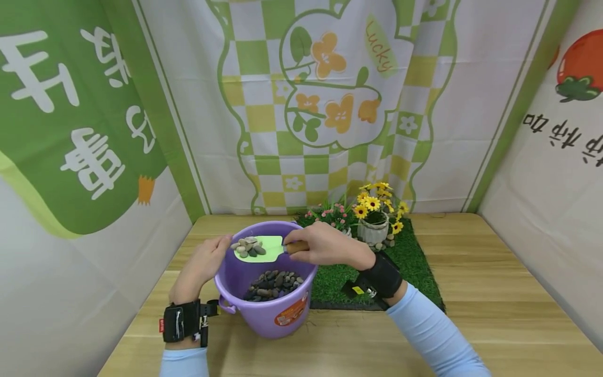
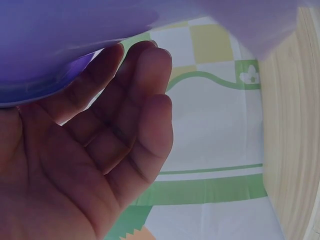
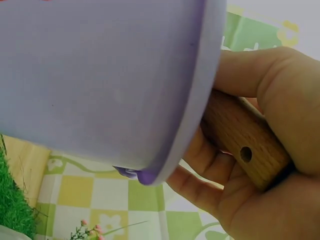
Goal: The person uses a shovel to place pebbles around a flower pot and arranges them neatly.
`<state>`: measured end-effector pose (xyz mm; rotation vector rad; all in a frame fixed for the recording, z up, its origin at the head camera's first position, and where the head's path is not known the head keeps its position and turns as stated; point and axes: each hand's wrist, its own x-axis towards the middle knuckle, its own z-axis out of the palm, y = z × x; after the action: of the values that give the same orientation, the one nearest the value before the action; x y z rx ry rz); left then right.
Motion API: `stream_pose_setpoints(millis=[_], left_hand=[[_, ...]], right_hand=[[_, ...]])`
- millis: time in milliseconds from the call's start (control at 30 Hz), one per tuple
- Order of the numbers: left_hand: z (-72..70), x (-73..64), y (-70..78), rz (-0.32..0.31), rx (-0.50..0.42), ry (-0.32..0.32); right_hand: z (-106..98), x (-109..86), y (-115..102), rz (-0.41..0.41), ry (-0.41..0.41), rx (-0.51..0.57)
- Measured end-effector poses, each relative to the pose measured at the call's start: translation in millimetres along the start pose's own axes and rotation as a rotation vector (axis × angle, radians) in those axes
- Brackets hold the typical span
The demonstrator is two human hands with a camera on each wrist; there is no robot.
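A purple bucket (image 1: pixel 282 315) stands on the table with grey and brown pebbles (image 1: pixel 274 285) in its bottom. My right hand (image 1: pixel 332 244) grips the wooden handle (image 3: pixel 247 145) of a small light-green shovel (image 1: pixel 272 250). The shovel's blade is over the bucket's mouth, bearing a small heap of pebbles (image 1: pixel 248 246) near its tip. At the bucket's left rim is my left hand (image 1: pixel 200 267), holding it with fingers bent along the outside wall. In the left wrist view the left fingers (image 2: pixel 155 125) show below the purple wall, and the thumb is mostly hidden.
Behind and right of the bucket lies a green turf mat (image 1: pixel 414 262). On it stand a pale pot (image 1: pixel 373 230) of yellow flowers, a plant with pink blossoms (image 1: pixel 333 214) and a few stones (image 1: pixel 388 241). Printed cloth (image 1: pixel 264 120) hangs around the wooden table (image 1: pixel 494 293).
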<state>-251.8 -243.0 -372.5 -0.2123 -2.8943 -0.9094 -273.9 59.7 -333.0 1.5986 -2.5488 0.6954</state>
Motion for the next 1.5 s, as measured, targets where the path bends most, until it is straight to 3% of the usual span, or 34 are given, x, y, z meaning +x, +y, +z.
stream_pose_setpoints(millis=[500, 867, 1300, 1500], left_hand=[[0.2, 0.4, -1.2, -0.008, -0.010, -0.007], [-0.9, 1.4, -2.0, 0.008, -0.012, 0.006], [-0.7, 1.5, -3.5, 0.008, -0.018, -0.006], [-1.2, 1.9, -4.0, 0.004, -0.026, -0.010]], right_hand=[[-19.3, -4.4, 0.7, 0.017, -0.016, 0.077], [-37.5, -10.1, 2.5, 0.067, 0.033, -0.052], [-50.9, -24.3, 7.5, 0.107, 0.037, -0.035], [-50.1, -36.5, 12.7, 0.167, 0.029, -0.018]])
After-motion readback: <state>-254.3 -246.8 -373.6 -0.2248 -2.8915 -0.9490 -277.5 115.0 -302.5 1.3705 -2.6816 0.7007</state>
